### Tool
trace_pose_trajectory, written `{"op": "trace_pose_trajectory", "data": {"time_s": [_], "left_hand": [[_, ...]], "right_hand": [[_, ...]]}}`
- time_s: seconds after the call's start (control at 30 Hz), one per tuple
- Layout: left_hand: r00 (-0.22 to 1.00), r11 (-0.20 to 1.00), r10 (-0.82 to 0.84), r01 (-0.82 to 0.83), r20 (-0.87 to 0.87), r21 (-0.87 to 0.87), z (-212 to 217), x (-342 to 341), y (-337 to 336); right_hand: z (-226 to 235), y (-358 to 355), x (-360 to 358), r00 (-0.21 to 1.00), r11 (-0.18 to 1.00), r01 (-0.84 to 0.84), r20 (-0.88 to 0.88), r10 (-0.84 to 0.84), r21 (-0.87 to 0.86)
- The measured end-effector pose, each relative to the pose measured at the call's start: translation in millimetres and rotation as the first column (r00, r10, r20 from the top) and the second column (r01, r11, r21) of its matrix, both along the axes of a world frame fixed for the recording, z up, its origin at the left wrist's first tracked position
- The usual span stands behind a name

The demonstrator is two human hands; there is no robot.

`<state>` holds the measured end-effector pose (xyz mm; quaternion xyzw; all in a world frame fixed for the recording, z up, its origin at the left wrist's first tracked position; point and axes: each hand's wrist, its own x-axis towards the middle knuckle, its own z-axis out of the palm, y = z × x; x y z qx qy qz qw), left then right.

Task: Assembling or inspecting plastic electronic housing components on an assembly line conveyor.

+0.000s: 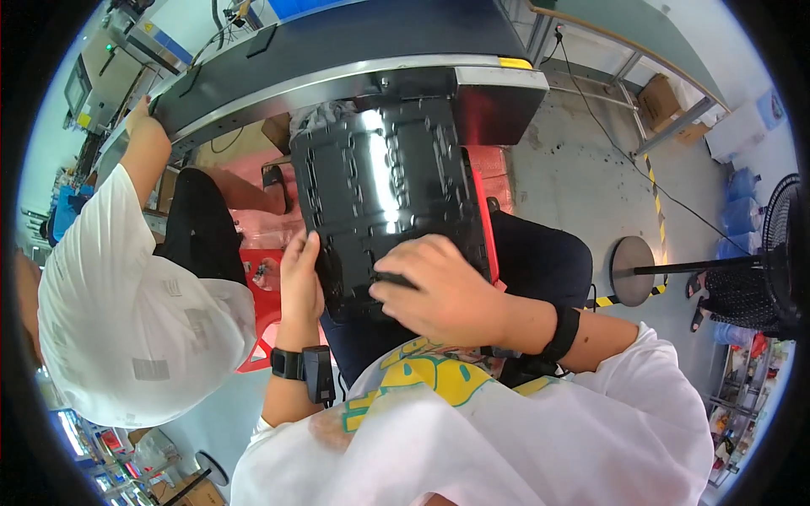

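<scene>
A glossy black plastic tray point(354, 190) with moulded recesses rests tilted over my lap, its far end close to the conveyor's edge. My left hand point(302, 268) grips its near left side, with the thumb along the rim. Over the near right part of the tray is my right hand point(434, 287), its fingers bent and closed toward the thumb. Something dark shows between those fingers; I cannot tell whether it is a small part or the tray itself. Both wrists wear black bands.
A black conveyor point(354, 42) with a metal edge runs across the far side. To my left sits a co-worker in a white shirt point(143, 312), one hand at the conveyor. A red stool point(261, 325) stands between us. At right are a fan point(783, 244) and its round base point(633, 270).
</scene>
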<state>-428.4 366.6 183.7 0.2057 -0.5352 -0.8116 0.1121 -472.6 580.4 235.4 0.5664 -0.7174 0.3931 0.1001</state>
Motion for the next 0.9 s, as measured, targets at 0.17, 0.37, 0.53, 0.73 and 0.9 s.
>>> {"op": "trace_pose_trajectory", "data": {"time_s": [0.17,0.37,0.53,0.73,0.9], "left_hand": [[0.994,0.998,-0.046,0.049,0.102,-0.028,-41.7,18.7,-2.2],[0.953,0.606,0.063,0.201,0.298,-0.77,-124.0,-10.6,-1.2],[0.962,0.526,0.18,0.081,0.204,-0.847,-136.9,-33.4,12.7],[0.963,0.415,0.15,0.146,0.226,-0.898,-136.2,-35.4,11.9],[0.976,0.411,0.155,0.078,0.153,-0.908,-123.3,-29.7,15.5]], "right_hand": [[-32.3,30.6,-16.1,0.909,0.899,0.396,0.06,-0.413,0.188],[-113.0,50.6,-15.3,0.602,0.453,0.505,0.077,-0.795,0.735],[-120.2,60.2,-34.0,0.491,0.49,0.237,0.332,-0.805,0.839],[-89.3,55.8,-54.4,0.423,0.44,-0.032,0.411,-0.808,0.897],[-70.4,51.7,-70.7,0.363,0.405,-0.223,0.461,-0.809,0.887]]}}
